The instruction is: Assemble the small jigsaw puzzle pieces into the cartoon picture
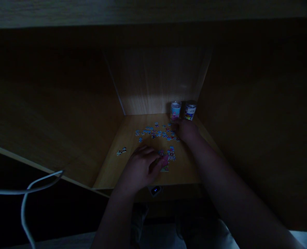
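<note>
The scene is dim. Several loose jigsaw pieces (153, 132) lie scattered over a small wooden desk (132, 169). My left hand (140, 167) rests near the front edge, fingers curled, touching a small joined cluster of pieces (169, 154). My right hand (186, 130) reaches to the back right, fingers bent down onto the scattered pieces beside two small cans; what it pinches is hidden. One stray piece (121, 151) lies apart at the left.
Two small printed cans, one pink (175, 110) and one blue (190, 110), stand at the back right against the wooden back panel. Wooden side walls enclose the desk. A white cable (26, 193) loops at the lower left. A small lit device (155, 190) sits under the front edge.
</note>
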The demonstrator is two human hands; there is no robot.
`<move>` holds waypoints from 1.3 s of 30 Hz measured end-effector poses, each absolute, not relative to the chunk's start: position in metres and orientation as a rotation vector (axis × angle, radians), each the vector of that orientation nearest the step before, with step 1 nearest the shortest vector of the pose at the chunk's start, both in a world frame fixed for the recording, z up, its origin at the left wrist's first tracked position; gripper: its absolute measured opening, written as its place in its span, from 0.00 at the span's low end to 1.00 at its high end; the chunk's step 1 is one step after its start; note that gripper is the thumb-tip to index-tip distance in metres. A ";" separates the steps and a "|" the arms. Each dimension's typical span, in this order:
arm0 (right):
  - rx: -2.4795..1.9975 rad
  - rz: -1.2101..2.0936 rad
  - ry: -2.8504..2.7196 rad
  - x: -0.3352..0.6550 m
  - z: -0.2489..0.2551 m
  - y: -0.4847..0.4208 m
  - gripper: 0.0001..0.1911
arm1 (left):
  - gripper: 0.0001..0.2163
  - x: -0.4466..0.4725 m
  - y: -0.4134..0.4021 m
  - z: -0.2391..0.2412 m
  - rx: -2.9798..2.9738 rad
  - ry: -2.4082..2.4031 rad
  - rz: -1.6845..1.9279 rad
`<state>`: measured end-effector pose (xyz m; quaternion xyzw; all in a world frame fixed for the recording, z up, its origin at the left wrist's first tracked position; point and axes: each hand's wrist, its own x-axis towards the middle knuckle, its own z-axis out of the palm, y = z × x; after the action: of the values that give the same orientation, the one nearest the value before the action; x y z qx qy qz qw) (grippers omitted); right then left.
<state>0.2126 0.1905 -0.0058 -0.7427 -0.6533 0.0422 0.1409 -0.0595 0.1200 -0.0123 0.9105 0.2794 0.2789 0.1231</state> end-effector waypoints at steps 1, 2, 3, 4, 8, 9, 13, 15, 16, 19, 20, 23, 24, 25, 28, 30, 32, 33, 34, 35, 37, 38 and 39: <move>-2.140 0.126 -1.900 0.212 -0.006 0.191 0.18 | 0.12 -0.059 0.120 -0.012 2.649 0.814 0.815; -2.138 0.133 -1.915 0.212 -0.006 0.191 0.18 | 0.12 -0.059 0.120 -0.012 2.645 0.811 0.818; -2.142 0.143 -1.929 0.211 -0.006 0.192 0.17 | 0.11 -0.059 0.120 -0.012 2.642 0.806 0.821; -2.150 0.151 -1.939 0.211 -0.005 0.192 0.16 | 0.11 -0.058 0.120 -0.012 2.641 0.797 0.824; -2.212 0.151 -1.945 0.210 -0.002 0.192 0.17 | 0.11 -0.058 0.120 -0.014 2.644 0.743 0.818; -2.229 0.149 -1.943 0.210 -0.001 0.191 0.17 | 0.10 -0.058 0.121 -0.014 2.643 0.734 0.811; -2.286 0.137 -1.927 0.207 0.002 0.188 0.17 | 0.12 -0.058 0.122 -0.017 2.636 0.740 0.784; -2.301 0.125 -1.921 0.205 0.004 0.187 0.17 | 0.12 -0.058 0.123 -0.018 2.635 0.762 0.783; -2.303 0.120 -1.924 0.205 0.005 0.186 0.17 | 0.13 -0.058 0.123 -0.018 2.638 0.773 0.783; -2.295 0.112 -1.941 0.204 0.006 0.185 0.16 | 0.13 -0.057 0.124 -0.019 2.645 0.810 0.780; -2.292 0.111 -1.946 0.204 0.007 0.185 0.16 | 0.13 -0.057 0.125 -0.019 2.646 0.821 0.782; -2.302 0.114 -1.941 0.205 0.006 0.186 0.16 | 0.13 -0.057 0.126 -0.020 2.649 0.851 0.798; -2.307 0.115 -1.937 0.205 0.006 0.186 0.17 | 0.13 -0.057 0.127 -0.020 2.651 0.863 0.804; -2.310 0.115 -1.933 0.205 0.005 0.186 0.17 | 0.14 -0.057 0.128 -0.021 2.651 0.878 0.807; -2.305 0.106 -1.929 0.204 0.004 0.186 0.18 | 0.13 -0.058 0.129 -0.021 2.641 0.922 0.819; -2.298 0.105 -1.931 0.204 0.005 0.186 0.17 | 0.13 -0.057 0.129 -0.021 2.637 0.947 0.817; -2.301 0.111 -1.925 0.204 0.006 0.185 0.17 | 0.12 -0.058 0.128 -0.021 2.649 0.972 0.810; -2.303 0.115 -1.921 0.204 0.006 0.185 0.16 | 0.12 -0.058 0.128 -0.021 2.660 0.998 0.814; -2.304 0.120 -1.919 0.204 0.006 0.185 0.16 | 0.11 -0.059 0.129 -0.022 2.671 1.041 0.832; -2.304 0.123 -1.916 0.204 0.007 0.185 0.16 | 0.10 -0.060 0.129 -0.022 2.675 1.111 0.866; -2.298 0.128 -1.913 0.205 0.006 0.185 0.16 | 0.08 -0.063 0.132 -0.024 2.648 1.301 0.973; -2.297 0.127 -1.908 0.205 0.005 0.185 0.16 | 0.08 -0.064 0.133 -0.025 2.616 1.392 1.026; -2.295 0.123 -1.900 0.205 0.005 0.186 0.16 | 0.09 -0.066 0.134 -0.026 2.582 1.466 1.069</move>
<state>0.2052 0.1858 0.0048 -0.7671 -0.6352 0.0412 0.0796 -0.0659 0.1344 -0.0263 0.8182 0.4645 0.3388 -0.0069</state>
